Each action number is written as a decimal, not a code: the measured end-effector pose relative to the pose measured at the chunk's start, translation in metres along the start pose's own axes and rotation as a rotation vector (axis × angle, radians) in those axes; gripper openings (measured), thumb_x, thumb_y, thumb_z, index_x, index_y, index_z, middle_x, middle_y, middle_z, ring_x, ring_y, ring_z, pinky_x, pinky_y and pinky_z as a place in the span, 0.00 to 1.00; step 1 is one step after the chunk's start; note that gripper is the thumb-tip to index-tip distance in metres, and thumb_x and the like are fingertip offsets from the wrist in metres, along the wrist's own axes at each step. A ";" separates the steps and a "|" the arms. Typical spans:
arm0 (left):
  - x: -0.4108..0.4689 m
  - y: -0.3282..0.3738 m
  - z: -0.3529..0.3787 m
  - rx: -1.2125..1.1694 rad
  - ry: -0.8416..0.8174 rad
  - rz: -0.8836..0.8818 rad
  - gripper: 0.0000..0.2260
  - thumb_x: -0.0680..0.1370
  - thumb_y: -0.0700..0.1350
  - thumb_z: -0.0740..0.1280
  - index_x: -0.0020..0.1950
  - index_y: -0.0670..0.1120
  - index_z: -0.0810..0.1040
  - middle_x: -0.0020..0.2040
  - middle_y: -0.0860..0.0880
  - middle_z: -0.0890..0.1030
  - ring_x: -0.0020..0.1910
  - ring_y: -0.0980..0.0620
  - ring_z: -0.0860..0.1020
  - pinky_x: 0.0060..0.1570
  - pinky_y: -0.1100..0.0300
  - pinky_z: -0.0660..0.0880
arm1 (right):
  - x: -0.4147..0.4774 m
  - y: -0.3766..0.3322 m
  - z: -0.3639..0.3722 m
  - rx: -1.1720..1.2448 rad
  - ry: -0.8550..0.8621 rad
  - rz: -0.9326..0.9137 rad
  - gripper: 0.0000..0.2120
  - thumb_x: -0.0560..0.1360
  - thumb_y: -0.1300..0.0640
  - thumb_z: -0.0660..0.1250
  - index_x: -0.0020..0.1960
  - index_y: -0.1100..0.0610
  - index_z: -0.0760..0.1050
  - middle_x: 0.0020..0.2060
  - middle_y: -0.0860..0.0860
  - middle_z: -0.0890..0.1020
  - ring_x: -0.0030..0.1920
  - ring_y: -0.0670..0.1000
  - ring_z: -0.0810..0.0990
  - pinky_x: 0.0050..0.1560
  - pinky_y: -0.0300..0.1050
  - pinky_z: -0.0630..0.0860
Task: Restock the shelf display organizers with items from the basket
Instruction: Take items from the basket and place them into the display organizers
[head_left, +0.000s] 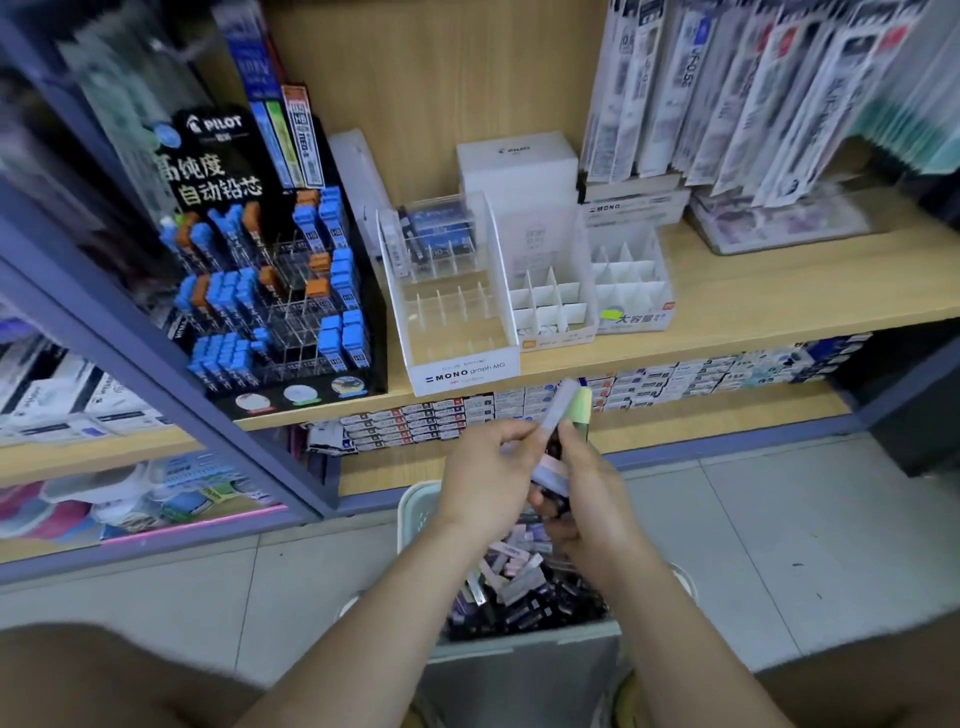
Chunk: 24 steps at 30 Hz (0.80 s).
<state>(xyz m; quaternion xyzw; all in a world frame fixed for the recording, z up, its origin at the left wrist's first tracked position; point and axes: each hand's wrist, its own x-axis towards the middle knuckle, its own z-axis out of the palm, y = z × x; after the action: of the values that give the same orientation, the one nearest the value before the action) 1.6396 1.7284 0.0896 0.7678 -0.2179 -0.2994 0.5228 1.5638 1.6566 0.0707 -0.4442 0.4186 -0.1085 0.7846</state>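
Above a full basket (415, 506), the left hand (480, 480) and right hand (592, 496) each pinch small packets (563, 410), near a white organizer (457, 358).

Looks straight onto a light wooden shelf (779, 296). Above it, a matching wood-grain back panel (441, 78). Below it, a second wooden board (701, 423) edged in blue-grey. Left of it, a slanting blue-grey frame post (171, 364), more wooden boards (78, 457) beyond. Beneath it, pale grey floor tiles (805, 545) with thin joints. Cool, even light.
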 end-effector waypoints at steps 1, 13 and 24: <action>-0.001 0.004 -0.002 0.012 0.016 0.033 0.07 0.80 0.47 0.64 0.49 0.48 0.82 0.33 0.48 0.81 0.25 0.53 0.75 0.29 0.62 0.70 | -0.002 -0.003 0.001 0.046 -0.010 -0.023 0.23 0.79 0.39 0.59 0.55 0.59 0.77 0.26 0.53 0.74 0.24 0.47 0.63 0.23 0.36 0.54; 0.010 0.077 -0.017 -0.168 0.096 0.090 0.08 0.82 0.45 0.58 0.48 0.46 0.74 0.44 0.43 0.81 0.29 0.55 0.78 0.30 0.62 0.74 | -0.016 -0.080 0.021 0.133 -0.236 -0.167 0.18 0.73 0.54 0.70 0.58 0.63 0.76 0.42 0.57 0.78 0.26 0.45 0.70 0.20 0.33 0.58; 0.031 0.104 -0.033 0.829 0.222 0.591 0.22 0.78 0.54 0.48 0.46 0.47 0.80 0.48 0.51 0.77 0.47 0.49 0.74 0.50 0.54 0.73 | 0.003 -0.119 0.055 0.328 -0.109 -0.121 0.23 0.73 0.47 0.71 0.59 0.63 0.78 0.42 0.59 0.83 0.40 0.56 0.83 0.39 0.46 0.77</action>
<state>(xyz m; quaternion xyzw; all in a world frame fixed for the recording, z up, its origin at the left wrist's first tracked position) 1.6827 1.6930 0.1886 0.8433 -0.4688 0.0555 0.2569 1.6306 1.6189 0.1773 -0.3400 0.3246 -0.1979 0.8602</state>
